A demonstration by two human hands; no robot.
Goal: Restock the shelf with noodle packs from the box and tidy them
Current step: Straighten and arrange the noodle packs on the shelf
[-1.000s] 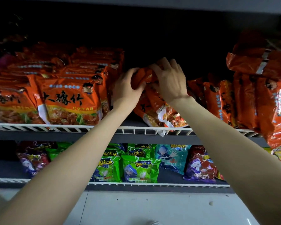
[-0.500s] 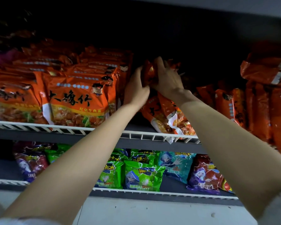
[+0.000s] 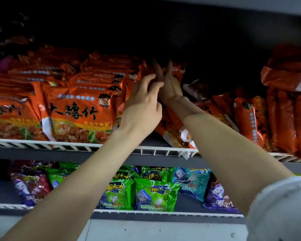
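Both my arms reach up to the upper shelf (image 3: 146, 151), into the gap between the neat orange packs on the left and the looser ones on the right. My left hand (image 3: 142, 105) is nearest me, back of the hand toward me, its fingers (image 3: 147, 80) curled loosely and spread a little; I cannot tell whether they grip anything, since whatever they touch is hidden behind the hand. My right hand (image 3: 170, 84) is deeper in, just behind the left and touching it at the fingers. Its fingers point straight up and lie flat against the end of the stacked row (image 3: 111, 73), open rather than closed round a pack.

The front pack (image 3: 80, 115) of that row stands upright at the shelf's white wire edge, face out, with another one (image 3: 12, 117) beside it on the left. Under my right wrist a leaning pack (image 3: 174, 134) tilts to the left, its lower corner hanging over the wire edge. Further right, more packs (image 3: 250, 119) stand on edge, tipped, and one more (image 3: 288, 73) lies on top of them in the dark.

On the lower shelf (image 3: 163, 213) sit green packs (image 3: 155, 195), a teal one (image 3: 189, 181) and purple ones (image 3: 30, 185). My right sleeve (image 3: 281, 211) shows at the lower right corner.
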